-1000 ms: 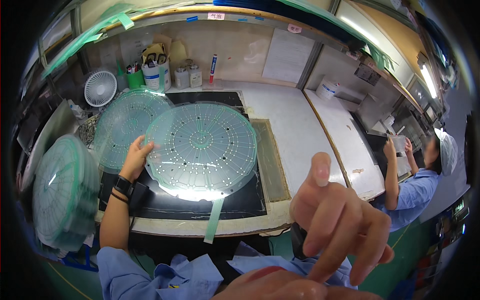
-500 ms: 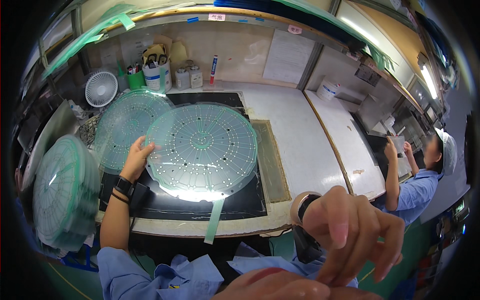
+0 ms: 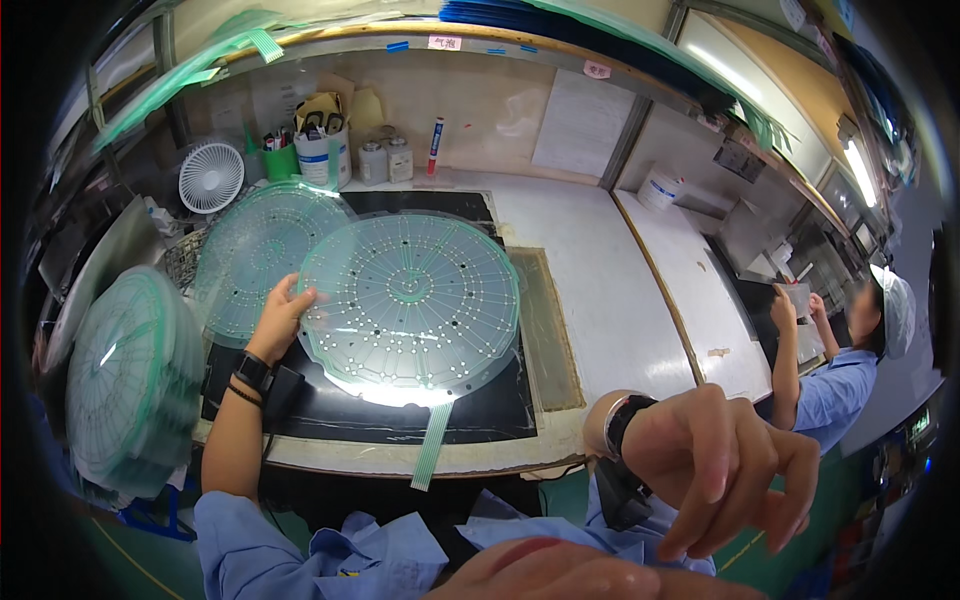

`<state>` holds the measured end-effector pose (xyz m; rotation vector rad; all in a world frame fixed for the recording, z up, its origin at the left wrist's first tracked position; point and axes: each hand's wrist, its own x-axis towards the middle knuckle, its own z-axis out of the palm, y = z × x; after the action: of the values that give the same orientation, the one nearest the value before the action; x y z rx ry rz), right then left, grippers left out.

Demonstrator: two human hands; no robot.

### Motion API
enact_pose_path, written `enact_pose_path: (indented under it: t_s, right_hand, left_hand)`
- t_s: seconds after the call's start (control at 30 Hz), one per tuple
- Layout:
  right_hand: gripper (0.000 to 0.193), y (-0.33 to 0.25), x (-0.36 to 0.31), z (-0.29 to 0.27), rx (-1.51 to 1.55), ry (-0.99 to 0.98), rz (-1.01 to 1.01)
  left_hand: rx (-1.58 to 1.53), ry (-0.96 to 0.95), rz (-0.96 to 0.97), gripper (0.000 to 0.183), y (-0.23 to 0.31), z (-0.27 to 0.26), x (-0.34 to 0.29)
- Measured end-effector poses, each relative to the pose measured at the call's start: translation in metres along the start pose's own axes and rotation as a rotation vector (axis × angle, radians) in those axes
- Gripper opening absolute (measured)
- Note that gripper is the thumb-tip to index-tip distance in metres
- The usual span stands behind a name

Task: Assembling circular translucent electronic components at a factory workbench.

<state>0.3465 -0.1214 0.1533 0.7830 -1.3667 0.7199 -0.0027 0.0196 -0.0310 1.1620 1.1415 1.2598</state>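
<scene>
Nearest us: the right grip (image 3: 705, 460) hangs in the air, fingers loosely bent and apart, nothing seen between them, wrist arched. Beyond it, to its left, a striped tail (image 3: 430, 452) runs from the front disc (image 3: 410, 320) past the near edge of the desk (image 3: 575, 230). Our left grip (image 3: 280, 318) reaches up from below, its thumb lapping the disc's left rim; whether the fingers pinch from beneath, we cannot tell. The disc lies just right of this grip, above a black mat (image 3: 510, 415). We judge that light rim contact steadies it best, off the dotted pattern, with the tail uncreased. Left of the grip stand stacked discs (image 3: 130, 390); just beyond it, a rear disc (image 3: 240, 250) partly underlaps ours. Farther: a white fan (image 3: 211, 178) and an upright marker (image 3: 436, 147).
</scene>
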Motion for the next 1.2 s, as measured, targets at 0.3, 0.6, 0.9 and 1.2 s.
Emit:
enact_pose_path:
  t_s: [0.3,0.6,0.9,1.2]
  right_hand:
    - [0.021,-0.004,0.005,-0.01,0.037,-0.18,-0.031]
    - [0.015,-0.006,-0.018,0.004,-0.087,-0.502,-0.408]
    - [0.017,0.015,-0.03,0.017,-0.305,-0.384,-0.362]
    - [0.009,0.016,-0.033,0.017,-0.247,-0.375,-0.47]
  left_hand:
    - [-0.056,0.056,0.043,0.039,-0.011,-0.004,0.0]
    - [0.114,0.07,0.0,0.044,-0.008,0.0,0.006]
    - [0.045,0.052,-0.04,0.046,-0.009,-0.011,-0.007]
    - [0.025,0.017,-0.03,0.044,0.0,0.002,-0.002]
